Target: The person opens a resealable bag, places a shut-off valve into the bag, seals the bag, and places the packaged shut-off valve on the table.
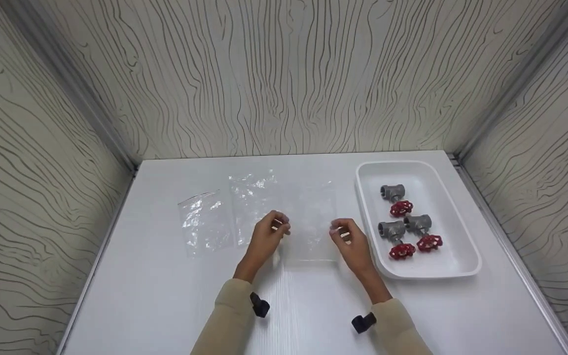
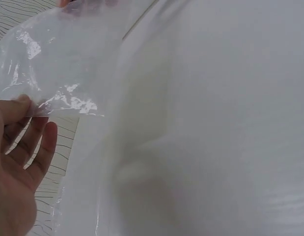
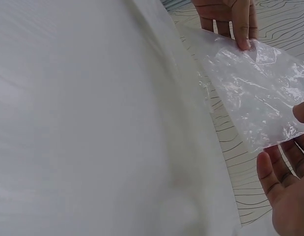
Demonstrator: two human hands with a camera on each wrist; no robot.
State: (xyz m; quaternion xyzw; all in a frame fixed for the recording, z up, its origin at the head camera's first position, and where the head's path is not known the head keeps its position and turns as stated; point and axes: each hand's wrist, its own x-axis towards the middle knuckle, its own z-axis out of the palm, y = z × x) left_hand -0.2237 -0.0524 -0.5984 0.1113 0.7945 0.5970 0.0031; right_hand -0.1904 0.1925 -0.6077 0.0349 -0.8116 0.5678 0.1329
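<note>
Both hands hold a clear plastic zip bag point(image 1: 311, 212) by its opposite side edges, above the white table. My left hand point(image 1: 266, 234) pinches the left edge between thumb and fingers; the left wrist view shows this hand point(image 2: 16, 164) with the thumb on top of the film. At the right edge, my right hand point(image 1: 354, 244) pinches the bag the same way. The right wrist view shows the bag point(image 3: 260, 91) stretched between both hands, glossy and wrinkled, with nothing visible inside.
Two more clear bags lie to the left, one nearer point(image 1: 253, 202) and one further out point(image 1: 205, 222). Right of my right hand stands a white tray point(image 1: 461, 236) with three grey metal valves point(image 1: 392, 230) with red handwheels. Patterned walls point(image 1: 284, 88) enclose the table.
</note>
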